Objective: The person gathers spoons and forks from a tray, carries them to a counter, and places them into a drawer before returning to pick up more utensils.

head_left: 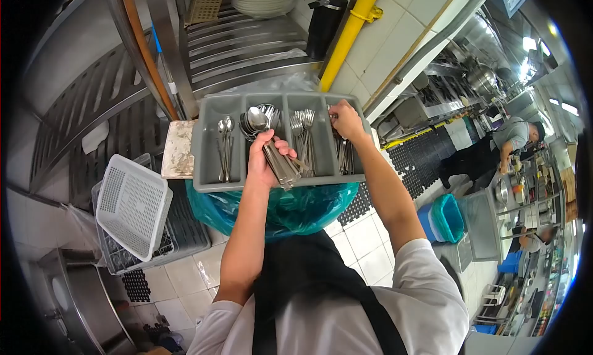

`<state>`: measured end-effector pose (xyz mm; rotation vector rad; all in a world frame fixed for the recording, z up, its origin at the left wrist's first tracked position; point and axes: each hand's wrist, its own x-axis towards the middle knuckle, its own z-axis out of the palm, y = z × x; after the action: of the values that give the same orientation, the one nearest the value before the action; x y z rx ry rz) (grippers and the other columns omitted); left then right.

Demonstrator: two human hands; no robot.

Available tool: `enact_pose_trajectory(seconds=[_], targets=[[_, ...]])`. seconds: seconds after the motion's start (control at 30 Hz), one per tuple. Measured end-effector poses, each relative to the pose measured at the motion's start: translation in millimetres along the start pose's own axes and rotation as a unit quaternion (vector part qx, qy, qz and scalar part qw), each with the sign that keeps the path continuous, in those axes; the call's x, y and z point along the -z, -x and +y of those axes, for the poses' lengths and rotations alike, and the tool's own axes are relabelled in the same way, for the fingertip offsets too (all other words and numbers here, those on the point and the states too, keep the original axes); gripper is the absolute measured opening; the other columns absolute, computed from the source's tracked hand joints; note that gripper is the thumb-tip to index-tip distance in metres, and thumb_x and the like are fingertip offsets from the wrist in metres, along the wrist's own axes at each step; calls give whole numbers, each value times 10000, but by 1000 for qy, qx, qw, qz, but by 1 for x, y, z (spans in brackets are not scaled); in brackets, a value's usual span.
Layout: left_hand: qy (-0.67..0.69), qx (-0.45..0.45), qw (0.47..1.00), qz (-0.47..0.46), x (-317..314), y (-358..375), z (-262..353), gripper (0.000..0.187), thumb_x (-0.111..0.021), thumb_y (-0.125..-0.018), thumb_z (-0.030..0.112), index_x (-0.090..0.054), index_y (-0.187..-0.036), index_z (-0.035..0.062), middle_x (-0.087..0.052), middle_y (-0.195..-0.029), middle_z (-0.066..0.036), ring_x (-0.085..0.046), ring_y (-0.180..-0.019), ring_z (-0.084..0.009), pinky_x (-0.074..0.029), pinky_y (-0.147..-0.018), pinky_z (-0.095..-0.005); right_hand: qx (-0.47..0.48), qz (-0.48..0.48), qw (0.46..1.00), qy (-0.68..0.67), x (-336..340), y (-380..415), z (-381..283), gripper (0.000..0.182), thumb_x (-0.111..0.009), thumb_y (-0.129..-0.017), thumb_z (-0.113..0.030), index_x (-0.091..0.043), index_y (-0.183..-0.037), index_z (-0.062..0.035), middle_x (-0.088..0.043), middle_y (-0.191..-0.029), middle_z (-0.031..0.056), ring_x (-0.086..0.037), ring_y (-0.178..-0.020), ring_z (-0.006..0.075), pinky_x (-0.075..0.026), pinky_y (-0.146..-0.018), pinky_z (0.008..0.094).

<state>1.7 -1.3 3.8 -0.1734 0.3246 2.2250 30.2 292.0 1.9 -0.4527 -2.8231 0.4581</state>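
L hand [264, 163] fist-clamps spoon bundle [272, 146], bowls up for sorting | R hand [346, 121] fingers dipped in tray [210, 139] end slot, grip unclear | forks [302, 129] mid slot

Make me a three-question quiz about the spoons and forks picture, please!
1. Where do the forks lie? A in the grey tray B on the floor C in the white basket
2. What colour is the bag under the tray? A red B teal C yellow
3. What does the left hand hold? A nothing B a cup C a bunch of spoons

A: the forks sit in a tray slot. B: the bag looks teal. C: its fingers wrap the spoon handles, while the right hand reaches into the end slot.
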Motion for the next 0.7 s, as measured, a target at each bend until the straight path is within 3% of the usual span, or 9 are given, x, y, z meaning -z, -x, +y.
enact_pose_trajectory(seconds=[0.1,0.2,0.3,0.4,0.5,0.63,0.7], targets=[[-7,0,1000,0,0,1,-1,306,-751,-827,284,-512,-857,95,-519,-686,-9,-556,-626,-181,-548,-710,-419,17,-4,998,-55,3,-6,14,235,-696,-793,-71,-736,-1020,-120,-660,-1076,153,-674,-998,338,-548,-869,432],[-3,5,1000,-4,2,-1,0,288,-742,-832,282,-521,-830,98,-536,-690,-14,-564,-631,-185,-546,-709,-421,-10,-11,984,-178,16,-20,24,158,-688,-856,-36,-716,-1011,-39,-687,-943,77,-675,-818,162,-568,-712,332],[1,12,1000,-4,3,-2,1,265,-727,-836,278,-535,-779,106,-554,-690,-20,-574,-630,-190,-544,-705,-427,-33,14,913,-407,50,-27,13,140,-659,-920,-46,-715,-1047,-28,-691,-901,41,-642,-772,102,-570,-637,271],[-2,7,1000,1,1,0,0,273,-733,-837,281,-532,-795,101,-545,-690,-18,-568,-630,-187,-545,-708,-422,5,170,884,-435,89,-28,-31,153,-654,-923,-45,-724,-1055,-16,-681,-871,25,-616,-716,90,-548,-578,246],[-4,2,1000,-2,3,-1,0,286,-743,-839,282,-530,-830,91,-533,-692,-18,-560,-632,-186,-548,-716,-421,64,184,869,-454,103,-23,-62,154,-620,-964,-60,-723,-1072,-19,-678,-868,32,-611,-710,85,-549,-568,245],[5,9,1000,-1,4,-3,0,270,-734,-837,277,-535,-805,97,-544,-693,-24,-565,-628,-190,-544,-709,-424,4,-23,928,-373,75,-21,-61,189,-620,-973,-70,-716,-1122,-4,-687,-857,30,-639,-737,99,-565,-609,245],[6,8,1000,3,3,-2,1,271,-732,-838,280,-535,-804,97,-543,-692,-23,-567,-629,-194,-544,-706,-425,-10,9,963,-270,62,-21,-51,205,-619,-923,-50,-736,-1087,-9,-697,-793,80,-661,-714,146,-570,-626,290]])
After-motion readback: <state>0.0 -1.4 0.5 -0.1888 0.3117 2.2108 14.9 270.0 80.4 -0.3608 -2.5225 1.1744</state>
